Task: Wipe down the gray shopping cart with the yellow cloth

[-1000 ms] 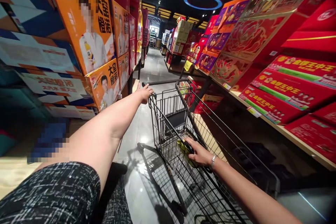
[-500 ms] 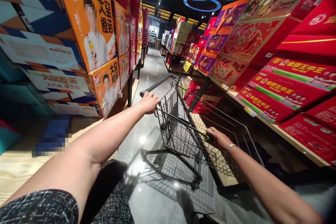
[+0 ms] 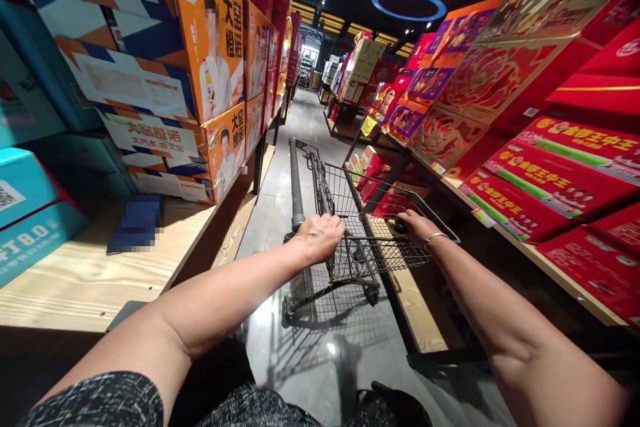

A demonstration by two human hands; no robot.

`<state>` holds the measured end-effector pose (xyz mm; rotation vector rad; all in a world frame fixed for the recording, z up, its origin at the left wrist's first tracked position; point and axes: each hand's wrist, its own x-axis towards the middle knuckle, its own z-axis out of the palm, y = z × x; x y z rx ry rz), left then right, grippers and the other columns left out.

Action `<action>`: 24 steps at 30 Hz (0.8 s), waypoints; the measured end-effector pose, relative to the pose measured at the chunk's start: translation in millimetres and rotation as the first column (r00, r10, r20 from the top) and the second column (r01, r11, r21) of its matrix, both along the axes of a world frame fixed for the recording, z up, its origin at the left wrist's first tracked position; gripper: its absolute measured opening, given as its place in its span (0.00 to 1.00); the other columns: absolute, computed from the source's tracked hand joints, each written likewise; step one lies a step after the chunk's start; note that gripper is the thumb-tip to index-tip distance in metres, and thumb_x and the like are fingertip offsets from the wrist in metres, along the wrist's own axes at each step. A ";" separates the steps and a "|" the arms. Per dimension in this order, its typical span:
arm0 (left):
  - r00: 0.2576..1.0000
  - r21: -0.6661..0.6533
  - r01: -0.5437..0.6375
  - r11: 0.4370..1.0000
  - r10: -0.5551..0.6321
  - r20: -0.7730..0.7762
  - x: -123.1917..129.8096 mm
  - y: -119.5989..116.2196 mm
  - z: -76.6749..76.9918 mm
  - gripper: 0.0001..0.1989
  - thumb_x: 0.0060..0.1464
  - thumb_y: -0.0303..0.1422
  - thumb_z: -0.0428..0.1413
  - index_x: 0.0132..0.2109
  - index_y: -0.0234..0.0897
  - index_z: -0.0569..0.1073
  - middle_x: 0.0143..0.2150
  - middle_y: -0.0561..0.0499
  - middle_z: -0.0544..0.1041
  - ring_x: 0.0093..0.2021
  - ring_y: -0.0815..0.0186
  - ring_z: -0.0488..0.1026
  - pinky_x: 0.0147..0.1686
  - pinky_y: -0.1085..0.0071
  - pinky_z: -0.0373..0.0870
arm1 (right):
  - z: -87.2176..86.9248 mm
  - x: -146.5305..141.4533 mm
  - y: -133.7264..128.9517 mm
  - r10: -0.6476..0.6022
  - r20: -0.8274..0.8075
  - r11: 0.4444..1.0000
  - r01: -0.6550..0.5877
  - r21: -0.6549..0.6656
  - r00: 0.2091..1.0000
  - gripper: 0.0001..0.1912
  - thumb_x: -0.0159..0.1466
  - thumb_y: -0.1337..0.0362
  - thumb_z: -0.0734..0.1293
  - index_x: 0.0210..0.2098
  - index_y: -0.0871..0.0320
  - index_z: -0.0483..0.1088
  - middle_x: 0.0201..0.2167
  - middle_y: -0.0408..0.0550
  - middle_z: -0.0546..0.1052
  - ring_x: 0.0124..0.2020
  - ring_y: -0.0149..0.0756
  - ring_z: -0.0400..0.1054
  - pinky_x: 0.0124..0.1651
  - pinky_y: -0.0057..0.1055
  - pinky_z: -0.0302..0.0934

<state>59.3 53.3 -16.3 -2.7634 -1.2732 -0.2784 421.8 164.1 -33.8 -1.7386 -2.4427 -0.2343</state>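
Observation:
A dark wire shopping cart stands in the aisle, its long handle bar reaching away at its left side. My left hand is closed over the cart's near edge, by the near end of the handle. Farther right, my right hand, with a silver bracelet at the wrist, is closed around a small dark and yellowish thing at the cart's right side. What exactly that thing is cannot be made out.
Orange drink cartons are stacked on a wooden shelf at left, beside a dark blue item. Red boxes and gold boxes line the right shelf. The tiled aisle runs ahead.
The cart has turned, its handle bar now pointing away along the aisle. My left hand has moved right and down with it, nearer my right hand. The view has shifted left.

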 end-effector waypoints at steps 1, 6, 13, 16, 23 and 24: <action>1.000 -0.001 -0.009 1.000 0.009 0.005 -0.5 -5.3 -0.5 0.14 0.64 0.24 0.47 0.51 0.29 0.76 0.47 0.38 0.78 0.50 0.52 0.76 0.41 0.60 0.72 | 1.4 -13.8 -3.3 0.045 -0.046 0.999 -0.044 0.009 0.998 0.10 0.54 0.68 0.71 0.37 0.55 0.77 0.37 0.48 0.75 0.28 0.32 0.67 0.31 0.29 0.58; 0.999 0.019 -0.036 0.999 0.035 0.026 -5.9 -30.6 -1.0 0.14 0.65 0.27 0.48 0.49 0.28 0.76 0.46 0.37 0.78 0.48 0.51 0.76 0.40 0.59 0.73 | 14.6 -111.9 -39.0 0.419 -0.414 0.907 -0.355 0.225 0.808 0.11 0.61 0.63 0.71 0.44 0.52 0.76 0.44 0.49 0.75 0.44 0.38 0.73 0.46 0.33 0.69; 0.991 0.121 0.037 0.992 -0.051 0.120 -35.7 -61.4 -4.8 0.11 0.66 0.27 0.49 0.46 0.30 0.76 0.44 0.38 0.80 0.47 0.52 0.77 0.49 0.55 0.70 | 36.2 -197.3 -94.0 0.635 -0.597 0.754 -0.562 0.340 0.490 0.10 0.62 0.66 0.72 0.43 0.51 0.78 0.44 0.48 0.77 0.48 0.38 0.73 0.54 0.37 0.69; 0.945 0.043 -0.067 0.997 0.050 0.323 -60.5 -68.4 -3.6 0.09 0.67 0.32 0.52 0.50 0.33 0.73 0.45 0.41 0.81 0.48 0.52 0.78 0.56 0.53 0.69 | 34.1 -198.0 -103.5 0.512 -0.751 0.815 -0.513 0.269 0.418 0.13 0.59 0.62 0.75 0.44 0.52 0.77 0.45 0.47 0.78 0.48 0.39 0.73 0.55 0.39 0.69; 0.691 -0.375 -0.267 0.888 0.448 0.568 -55.3 -72.3 32.8 0.40 0.53 0.57 0.63 0.62 0.38 0.60 0.56 0.37 0.76 0.52 0.48 0.80 0.47 0.57 0.75 | 34.5 -195.5 -107.9 0.251 -0.903 0.915 -0.390 0.103 0.349 0.40 0.53 0.61 0.77 0.64 0.46 0.64 0.59 0.47 0.73 0.57 0.41 0.70 0.63 0.42 0.66; 0.695 -0.378 -0.309 0.873 0.479 0.536 -50.0 -70.3 38.9 0.42 0.51 0.58 0.65 0.61 0.37 0.60 0.58 0.35 0.75 0.54 0.45 0.79 0.48 0.56 0.75 | 36.5 -194.8 -107.8 0.236 -0.907 0.908 -0.412 0.079 0.348 0.41 0.53 0.62 0.77 0.64 0.46 0.64 0.60 0.47 0.72 0.58 0.41 0.69 0.64 0.42 0.65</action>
